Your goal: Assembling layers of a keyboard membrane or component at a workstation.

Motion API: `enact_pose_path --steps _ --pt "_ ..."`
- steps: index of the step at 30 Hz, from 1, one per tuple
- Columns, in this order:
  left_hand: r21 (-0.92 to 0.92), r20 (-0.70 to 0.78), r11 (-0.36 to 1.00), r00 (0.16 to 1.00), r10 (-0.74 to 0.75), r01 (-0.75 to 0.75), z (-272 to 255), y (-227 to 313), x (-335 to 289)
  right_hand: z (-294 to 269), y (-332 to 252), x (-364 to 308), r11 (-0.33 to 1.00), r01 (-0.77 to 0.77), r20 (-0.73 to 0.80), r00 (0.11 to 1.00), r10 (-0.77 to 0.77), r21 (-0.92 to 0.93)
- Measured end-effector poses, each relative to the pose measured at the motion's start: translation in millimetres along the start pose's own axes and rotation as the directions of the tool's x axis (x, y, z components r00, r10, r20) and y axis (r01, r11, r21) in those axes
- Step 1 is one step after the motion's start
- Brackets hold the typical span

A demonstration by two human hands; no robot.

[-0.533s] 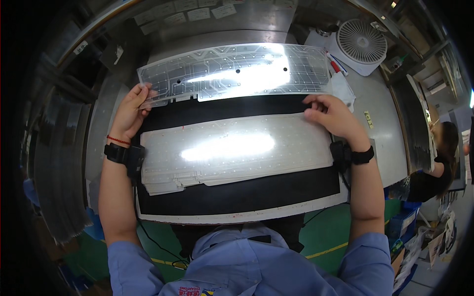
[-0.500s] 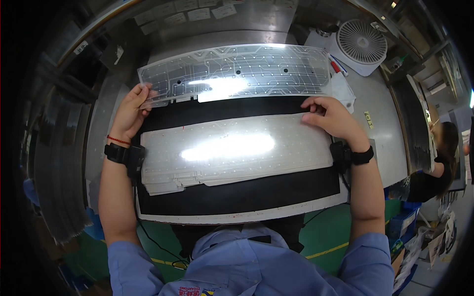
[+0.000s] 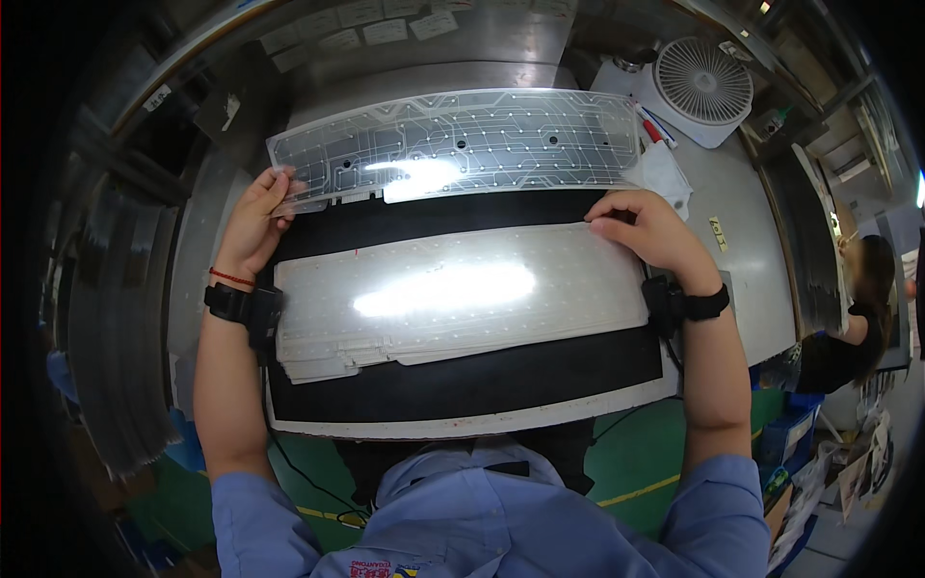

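My left hand (image 3: 258, 214) pinches the left end of a clear circuit film (image 3: 501, 144), a long sheet patterned with pale traces, dots and a few black spots. The film lies across the far part of the work surface, catching a bright glare. Nearer to me is a stack of whitish translucent films (image 3: 462, 328) on a black mat (image 3: 501, 371). At the stack's far right corner, my right hand (image 3: 641, 226) has its thumb and index finger closed together at the edge of the films. Whether a single sheet is between those fingertips is too small to tell.
A white fan (image 3: 703, 82) stands at the back right, with red and white pens (image 3: 657, 130) beside it. Racks of sheets (image 3: 125, 318) line the left. At the far right a person (image 3: 858, 318) in black is by another stack of sheets (image 3: 809, 241).
The clear film has shifted slightly left, still in my left hand. My right hand's fingers have drawn together at the stack's corner.
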State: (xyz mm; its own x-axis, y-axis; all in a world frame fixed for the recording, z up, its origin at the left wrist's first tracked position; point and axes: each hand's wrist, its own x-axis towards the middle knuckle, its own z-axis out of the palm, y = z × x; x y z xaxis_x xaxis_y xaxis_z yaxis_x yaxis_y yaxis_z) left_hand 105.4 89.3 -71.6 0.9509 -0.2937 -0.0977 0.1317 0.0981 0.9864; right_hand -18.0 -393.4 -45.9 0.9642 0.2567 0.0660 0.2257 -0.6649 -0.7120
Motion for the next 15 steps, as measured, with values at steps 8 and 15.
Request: enact_pose_path --steps 8,15 --pt "0.012 -0.021 1.0 1.0 0.0 0.0 3 1 0 -6 23 6 0.902 -0.218 -0.377 0.853 0.361 0.371" --pt "0.023 0.032 1.0 0.999 0.002 -0.003 3 3 -1 -7 17 10 0.696 0.076 -0.391 0.868 0.305 0.714"
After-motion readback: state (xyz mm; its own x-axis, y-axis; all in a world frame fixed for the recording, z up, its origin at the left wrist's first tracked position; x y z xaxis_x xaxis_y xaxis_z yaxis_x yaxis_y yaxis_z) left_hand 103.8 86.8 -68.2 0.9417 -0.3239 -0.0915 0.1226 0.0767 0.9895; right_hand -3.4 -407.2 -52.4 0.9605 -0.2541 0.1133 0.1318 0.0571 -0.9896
